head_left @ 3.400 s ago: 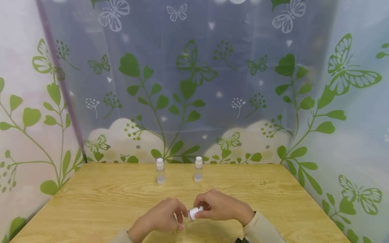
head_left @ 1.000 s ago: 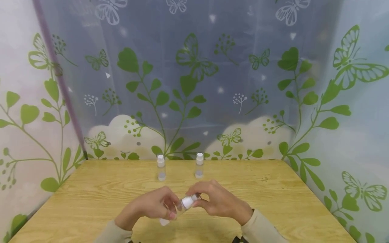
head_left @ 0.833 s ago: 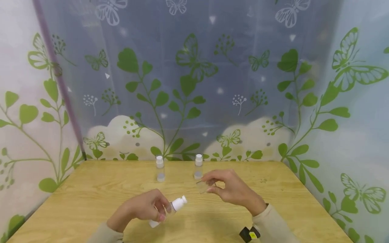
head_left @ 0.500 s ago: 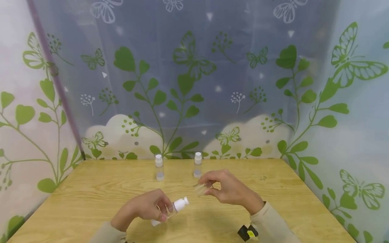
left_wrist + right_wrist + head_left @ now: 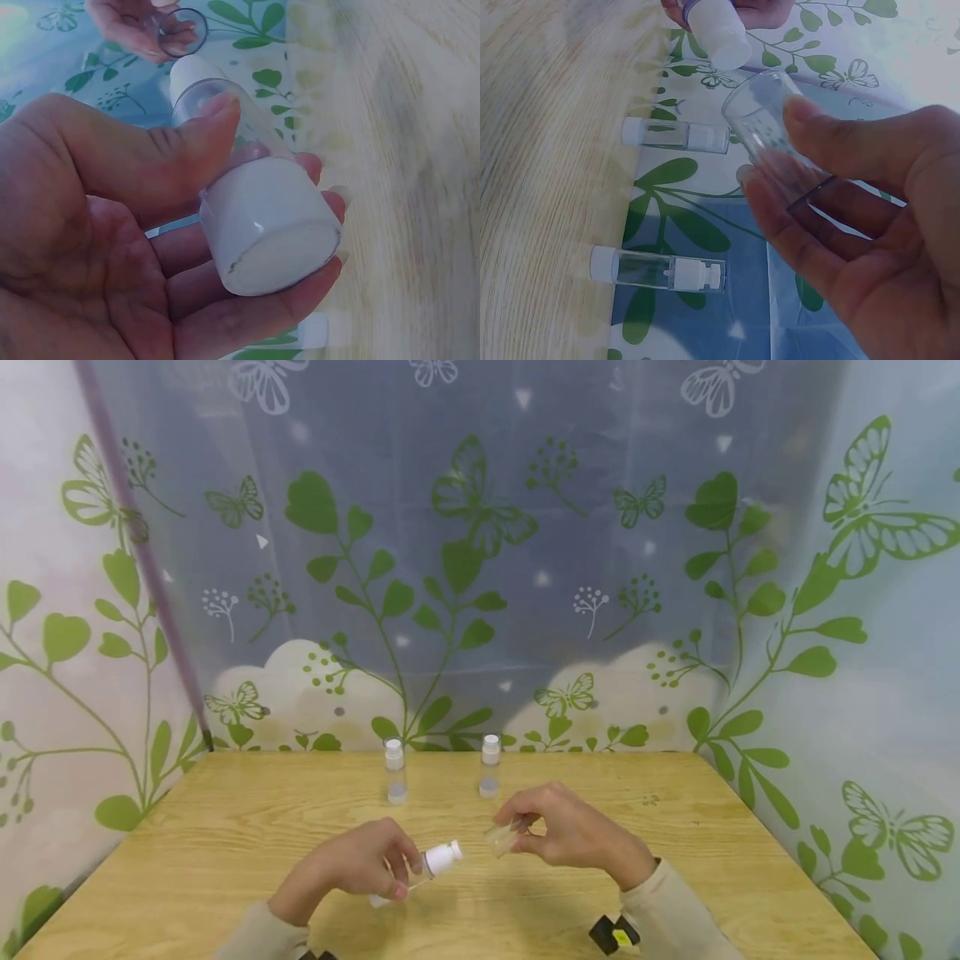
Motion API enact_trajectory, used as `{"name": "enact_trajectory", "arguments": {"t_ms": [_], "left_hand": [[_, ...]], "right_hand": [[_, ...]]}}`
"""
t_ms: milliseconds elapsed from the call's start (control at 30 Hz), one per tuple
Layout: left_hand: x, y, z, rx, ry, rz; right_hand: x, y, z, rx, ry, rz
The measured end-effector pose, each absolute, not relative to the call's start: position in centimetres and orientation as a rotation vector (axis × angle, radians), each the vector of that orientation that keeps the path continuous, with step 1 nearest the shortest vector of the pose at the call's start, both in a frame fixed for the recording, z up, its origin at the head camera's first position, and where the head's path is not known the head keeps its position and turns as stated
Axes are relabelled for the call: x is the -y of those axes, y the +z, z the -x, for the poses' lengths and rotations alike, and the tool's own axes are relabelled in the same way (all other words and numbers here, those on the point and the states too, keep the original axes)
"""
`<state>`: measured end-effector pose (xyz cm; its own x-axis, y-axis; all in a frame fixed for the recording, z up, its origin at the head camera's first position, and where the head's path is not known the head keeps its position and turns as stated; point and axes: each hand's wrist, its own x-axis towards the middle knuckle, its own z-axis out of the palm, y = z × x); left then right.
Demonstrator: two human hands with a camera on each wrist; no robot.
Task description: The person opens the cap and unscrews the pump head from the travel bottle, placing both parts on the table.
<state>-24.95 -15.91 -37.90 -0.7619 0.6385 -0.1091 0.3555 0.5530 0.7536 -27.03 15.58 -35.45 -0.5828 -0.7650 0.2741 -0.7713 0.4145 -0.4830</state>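
In my left hand [image 5: 367, 858] I hold a small pump bottle [image 5: 442, 857] with a clear body and white pump head, tilted up toward the right. The left wrist view shows its white base [image 5: 274, 232] and my thumb against the clear wall. My right hand [image 5: 570, 827] pinches a clear cap [image 5: 501, 837] between thumb and fingers. In the right wrist view this clear cap [image 5: 769, 127] is a hollow see-through cylinder, its open end toward the white pump head [image 5: 727, 49] and apart from it.
Two similar capped bottles stand upright at the back of the wooden table [image 5: 262, 810]: a left one [image 5: 395, 772] and a right one [image 5: 490, 768]. Behind them hangs a leaf-and-butterfly printed curtain [image 5: 570, 627]. A black object with a yellow mark [image 5: 615, 935] is beside the right sleeve.
My right hand has pulled the clear cap off the bottle's pump end and moved right with it. My left hand has shifted slightly left, still holding the bottle.
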Motion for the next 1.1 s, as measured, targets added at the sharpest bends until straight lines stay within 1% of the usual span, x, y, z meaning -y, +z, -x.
{"name": "enact_trajectory", "arguments": {"t_ms": [367, 1100], "left_hand": [[15.92, -37.24, 24.74, -2.498, 0.994, -0.808], [15.96, -37.36, 24.76, -2.583, 0.935, -0.764]], "right_hand": [[-15.54, -35.52, 27.04, 2.654, 0.845, -1.469], [-15.12, -35.91, 27.21, 2.963, 0.692, -1.387]]}}
